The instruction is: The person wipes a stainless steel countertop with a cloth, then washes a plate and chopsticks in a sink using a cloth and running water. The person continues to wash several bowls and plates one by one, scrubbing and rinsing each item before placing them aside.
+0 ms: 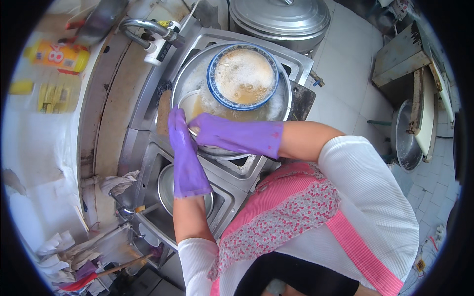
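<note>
My left hand (180,148), in a purple rubber glove, holds the left side of a white bowl (189,103) that stands tilted in a large metal basin (287,97). My right hand (209,127), gloved the same way, is curled at the bowl's near edge. Something small and pale shows by its fingers, too hidden to name. Murky, sudsy water (207,105) lies in the basin. Beyond my right hand, a blue-patterned bowl (212,90) full of foamy liquid sits in the basin.
A curved faucet (137,23) with a white heater body rises at the left. Below is a second sink (152,162) with a metal bowl (165,187). A lidded aluminium pot (281,18) stands beyond. Yellow bottle (57,56) on the left ledge; metal cabinet (398,55) at right.
</note>
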Motion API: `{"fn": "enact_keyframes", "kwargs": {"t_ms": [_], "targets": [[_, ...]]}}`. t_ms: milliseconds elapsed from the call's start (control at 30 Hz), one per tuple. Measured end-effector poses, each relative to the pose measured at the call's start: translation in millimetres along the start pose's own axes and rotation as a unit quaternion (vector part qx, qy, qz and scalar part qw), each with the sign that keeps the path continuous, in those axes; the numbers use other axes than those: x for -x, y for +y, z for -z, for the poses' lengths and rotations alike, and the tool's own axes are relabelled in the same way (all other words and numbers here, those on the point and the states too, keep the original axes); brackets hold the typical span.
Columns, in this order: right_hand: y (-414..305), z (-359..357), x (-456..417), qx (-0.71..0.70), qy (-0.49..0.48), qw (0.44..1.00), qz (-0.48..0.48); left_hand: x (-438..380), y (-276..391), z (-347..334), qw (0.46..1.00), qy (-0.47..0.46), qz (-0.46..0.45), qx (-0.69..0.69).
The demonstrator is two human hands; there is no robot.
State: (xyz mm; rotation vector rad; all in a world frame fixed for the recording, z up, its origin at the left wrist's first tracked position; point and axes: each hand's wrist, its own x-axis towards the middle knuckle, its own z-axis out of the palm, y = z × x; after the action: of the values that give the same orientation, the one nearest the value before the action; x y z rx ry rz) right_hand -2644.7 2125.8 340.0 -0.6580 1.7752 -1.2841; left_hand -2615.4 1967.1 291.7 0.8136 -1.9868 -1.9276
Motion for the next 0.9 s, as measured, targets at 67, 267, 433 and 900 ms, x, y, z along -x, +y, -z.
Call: {"fn": "enact_keyframes", "kwargs": {"t_ms": [67,267,433,900], "targets": [[-41.6,-1.3,14.2,-0.116,0.047,0.984,-0.126,-5.3,-3.6,6.9,0.997,0.002,0.068,0.038],[55.2,-18.3,1.8,0.122,-0.042,0.984,0.119,6.9,25.2,-12.6,0.986,-0.047,0.120,0.106],[100.5,22.8,1.7,0.354,-0.121,0.918,0.128,-10.3,18.3,-8.1,0.991,-0.050,0.086,0.093],[16.3,-19.0,-23.2,0.153,0.039,0.987,-0.043,-36.8,73.3,-28.4,0.779,-0.012,0.120,-0.615]]}}
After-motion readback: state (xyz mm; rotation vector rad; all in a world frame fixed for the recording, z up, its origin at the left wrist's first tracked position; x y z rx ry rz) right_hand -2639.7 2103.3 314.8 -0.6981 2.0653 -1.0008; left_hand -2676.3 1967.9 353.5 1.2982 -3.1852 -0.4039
